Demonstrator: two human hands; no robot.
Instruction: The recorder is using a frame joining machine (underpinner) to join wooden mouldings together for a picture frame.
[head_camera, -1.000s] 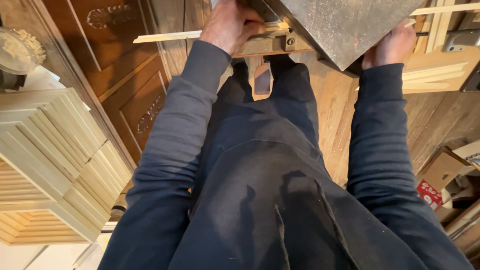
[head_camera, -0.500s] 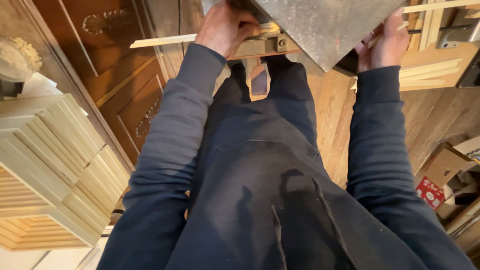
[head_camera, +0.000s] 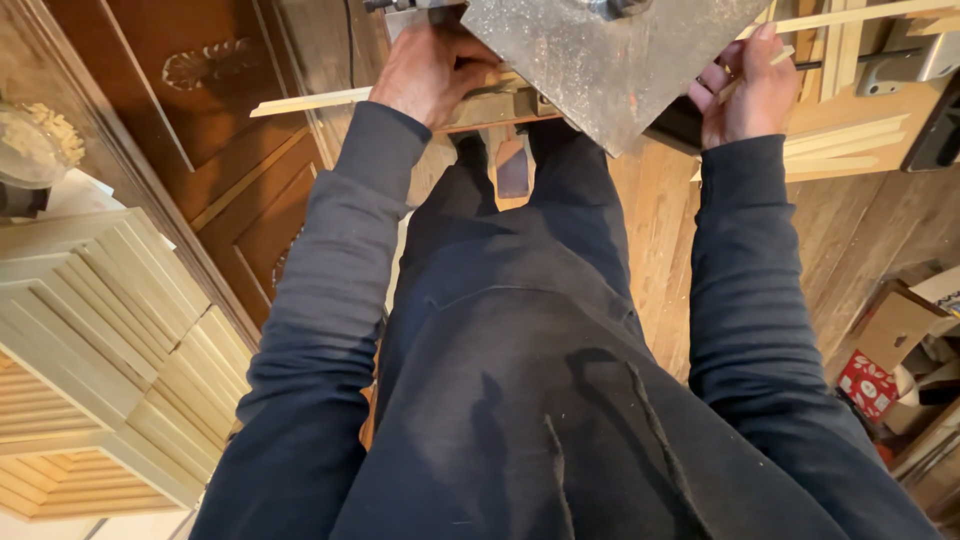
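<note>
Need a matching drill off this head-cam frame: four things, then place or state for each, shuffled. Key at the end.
Things:
1. left hand
2. right hand
3. grey metal plate
4. stack of pale louvred panels

Places or states:
A. frame's left edge, beside the dark carved door
B. between the two hands, top centre
C. pressing on a thin wood strip at the wooden fixture
D. at the plate's right side, fingers curled round a thin slat

Pairs: 1-C, 2-D, 3-B, 4-A

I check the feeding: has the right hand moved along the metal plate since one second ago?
Yes. The right hand shifted left toward the grey metal plate, now holding a thin wooden strip.
</note>
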